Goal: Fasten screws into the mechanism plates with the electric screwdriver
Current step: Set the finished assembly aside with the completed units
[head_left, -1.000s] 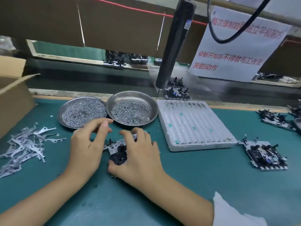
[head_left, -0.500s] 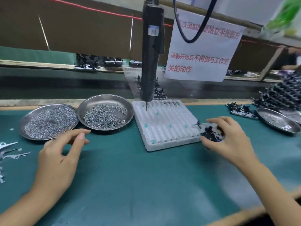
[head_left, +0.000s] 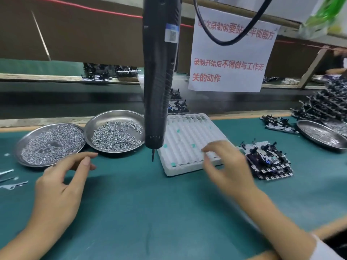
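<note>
Beside the white foam tray, at its right, mechanism plates lay stacked, black parts on pale metal. Both the left hand and blurred right hand were loose, holding nothing. The black electric screwdriver hung upright between them.

Both forearms are showing bare; the right arm is wearing a white sleeve, its edge showing near the elbow.

White paper sign with red text, lower lines "录制开始后不得做与工作无关的动作", top line partly hidden, blue label on electric screwdriver unreadable
</note>
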The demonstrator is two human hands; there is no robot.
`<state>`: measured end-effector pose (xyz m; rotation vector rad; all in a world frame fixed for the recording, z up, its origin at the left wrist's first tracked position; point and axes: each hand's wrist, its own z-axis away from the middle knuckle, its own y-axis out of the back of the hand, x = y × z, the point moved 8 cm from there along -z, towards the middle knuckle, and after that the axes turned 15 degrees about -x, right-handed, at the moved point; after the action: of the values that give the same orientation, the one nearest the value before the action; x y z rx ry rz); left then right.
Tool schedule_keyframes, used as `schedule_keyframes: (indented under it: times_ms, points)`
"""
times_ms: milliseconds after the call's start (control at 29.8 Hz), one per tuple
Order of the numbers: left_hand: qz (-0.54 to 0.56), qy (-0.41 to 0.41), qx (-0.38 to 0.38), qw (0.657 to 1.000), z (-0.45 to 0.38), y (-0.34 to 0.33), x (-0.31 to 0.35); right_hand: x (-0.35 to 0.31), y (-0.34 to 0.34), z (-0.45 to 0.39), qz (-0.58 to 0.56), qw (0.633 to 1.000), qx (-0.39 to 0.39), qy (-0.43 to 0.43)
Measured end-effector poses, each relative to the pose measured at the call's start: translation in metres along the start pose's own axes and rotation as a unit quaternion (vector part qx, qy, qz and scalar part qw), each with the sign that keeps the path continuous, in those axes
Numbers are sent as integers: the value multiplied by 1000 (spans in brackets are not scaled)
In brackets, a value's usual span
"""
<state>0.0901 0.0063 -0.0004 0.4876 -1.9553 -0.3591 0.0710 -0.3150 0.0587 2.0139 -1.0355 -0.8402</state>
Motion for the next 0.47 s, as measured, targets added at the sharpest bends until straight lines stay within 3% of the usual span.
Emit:
schedule_keyframes:
  times_ms: [101, 201, 369, 470]
  points:
    - [4, -3, -3, 1000, -1, -2, 12, -78, -40, -5, -24, 984, -43, 174]
    - [0, -15, -6, 1000, -12, 0, 24, -115, -76, -17, -29, 959, -103, 264]
    - [-97, -46, -50, 993, -65, 0, 49, -109, -98, -46, -99, 971, -96, 193]
    - [-123, -20, -111, 986, -122, -19, 50, -105, -103, -49, -102, 973, -81, 189]
